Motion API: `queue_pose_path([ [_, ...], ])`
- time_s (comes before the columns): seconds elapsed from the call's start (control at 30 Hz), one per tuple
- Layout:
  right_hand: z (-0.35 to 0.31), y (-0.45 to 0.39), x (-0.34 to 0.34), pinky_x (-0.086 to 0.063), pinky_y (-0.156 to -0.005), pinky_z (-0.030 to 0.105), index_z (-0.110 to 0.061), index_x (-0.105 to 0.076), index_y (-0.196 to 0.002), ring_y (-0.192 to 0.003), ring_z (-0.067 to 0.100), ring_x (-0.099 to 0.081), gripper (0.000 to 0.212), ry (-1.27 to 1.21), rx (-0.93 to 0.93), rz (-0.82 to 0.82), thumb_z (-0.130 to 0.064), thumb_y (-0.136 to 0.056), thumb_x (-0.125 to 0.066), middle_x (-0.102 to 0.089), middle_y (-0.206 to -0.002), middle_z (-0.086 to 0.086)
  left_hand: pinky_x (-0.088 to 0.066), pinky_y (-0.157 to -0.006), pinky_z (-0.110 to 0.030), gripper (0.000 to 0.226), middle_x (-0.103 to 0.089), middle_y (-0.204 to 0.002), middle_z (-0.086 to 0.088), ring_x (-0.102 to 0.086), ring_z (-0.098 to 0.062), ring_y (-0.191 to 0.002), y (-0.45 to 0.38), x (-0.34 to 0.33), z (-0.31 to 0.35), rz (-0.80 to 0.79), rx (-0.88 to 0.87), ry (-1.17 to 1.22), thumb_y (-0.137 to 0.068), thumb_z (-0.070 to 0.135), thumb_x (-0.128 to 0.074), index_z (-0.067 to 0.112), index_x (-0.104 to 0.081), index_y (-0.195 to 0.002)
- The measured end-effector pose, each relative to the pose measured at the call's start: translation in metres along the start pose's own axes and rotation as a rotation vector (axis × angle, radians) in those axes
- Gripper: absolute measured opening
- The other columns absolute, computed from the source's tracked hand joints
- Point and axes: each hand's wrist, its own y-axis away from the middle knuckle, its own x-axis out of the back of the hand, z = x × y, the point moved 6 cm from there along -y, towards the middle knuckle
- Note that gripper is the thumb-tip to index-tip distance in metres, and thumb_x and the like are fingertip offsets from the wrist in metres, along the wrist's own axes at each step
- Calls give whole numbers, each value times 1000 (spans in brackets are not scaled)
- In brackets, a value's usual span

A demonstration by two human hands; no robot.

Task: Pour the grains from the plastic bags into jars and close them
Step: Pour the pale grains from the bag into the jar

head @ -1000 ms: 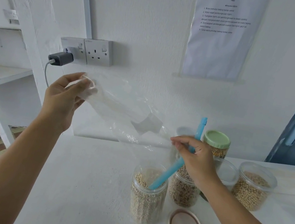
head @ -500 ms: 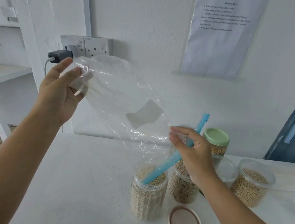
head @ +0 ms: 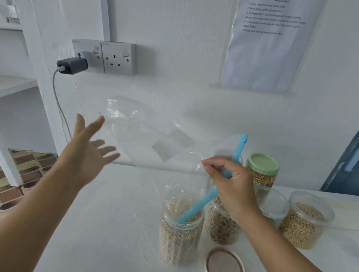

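Observation:
An empty clear plastic bag point(head: 149, 135) hangs in the air above the table, its mouth over an open jar of grains point(head: 180, 229). My right hand point(head: 230, 183) pinches the bag's mouth end together with a blue sealing clip point(head: 209, 193), whose lower end dips into that jar. My left hand point(head: 89, 151) is spread open just left of the bag and holds nothing. A brown-centred lid point(head: 225, 269) lies flat on the table to the right of the jar.
Behind stand a second open jar of grains point(head: 221, 227), an empty clear jar point(head: 274, 205), a third open grain jar point(head: 306, 220) and a green-lidded jar point(head: 262, 169). A charger point(head: 72, 65) is plugged into the wall socket. White shelf frame at left; door at right.
My left hand let go of the bag's bottom and dropped lower with fingers spread. The bag has sunk and drifts free at its far end. My right hand keeps its hold.

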Motion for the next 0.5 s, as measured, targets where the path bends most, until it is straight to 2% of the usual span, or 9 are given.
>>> queue_pose_path([
  [0.03,0,0,0,-49,-94,17,-25,-81,-93,-101,13,-67,23,7,2,3,-2,-90,-76,-75,-100,-9,-41,-110,-68,114,-7,-166,-36,-37,-58,-142,5,0,-11,-18,56,-15,-81,39,-83,58,-1,-159],
  [0.1,0,0,1,-49,-94,17,-23,-81,-94,-102,12,-67,22,16,5,3,-2,-91,-75,-75,-100,-9,-45,-107,-66,129,-30,-158,-38,-54,-53,-131,17,-6,-37,-89,160,-72,-69,43,-94,60,-2,-159],
  [0.13,0,0,1,-49,-95,17,-22,-81,-94,-103,12,-67,21,17,6,-1,-2,-91,-75,-75,-101,-9,-47,-107,-64,128,-45,-151,-36,-62,-49,-124,22,-12,-48,-127,183,-109,-70,41,-93,61,-2,-158],
  [0.2,-1,0,0,-50,-95,17,-20,-81,-95,-104,11,-68,20,21,19,-8,-2,-91,-75,-76,-101,-8,-46,-109,-60,112,-65,-136,-25,-69,-43,-117,27,-25,-62,-168,169,-174,-86,27,-78,59,1,-159],
  [0.3,-1,0,0,-50,-93,17,-21,-81,-94,-102,11,-68,21,34,28,-6,-1,-91,-75,-76,-99,-8,-44,-113,-54,106,-74,-125,-15,-73,-34,-113,22,-44,-65,-168,100,-232,-95,10,-71,38,4,-165],
  [0.37,0,1,2,-50,-93,18,-22,-81,-93,-100,13,-68,21,34,32,8,-1,-90,-75,-76,-98,-8,-49,-108,-48,105,-78,-112,-11,-76,-25,-103,17,-51,-65,-106,64,-216,-90,6,-78,22,-8,-165],
  [0.43,2,2,4,-51,-94,20,-20,-81,-93,-100,14,-68,19,27,29,22,-2,-90,-76,-76,-98,-7,-54,-98,-39,106,-79,-92,-5,-75,-19,-88,13,-56,-64,-35,34,-178,-85,6,-82,20,-14,-165],
  [0.5,4,3,5,-52,-95,21,-18,-81,-93,-99,16,-68,18,26,22,27,-2,-90,-76,-76,-98,-6,-54,-95,-36,106,-71,-72,1,-70,-15,-77,12,-59,-62,-4,-24,-183,-84,6,-83,21,-15,-165],
])
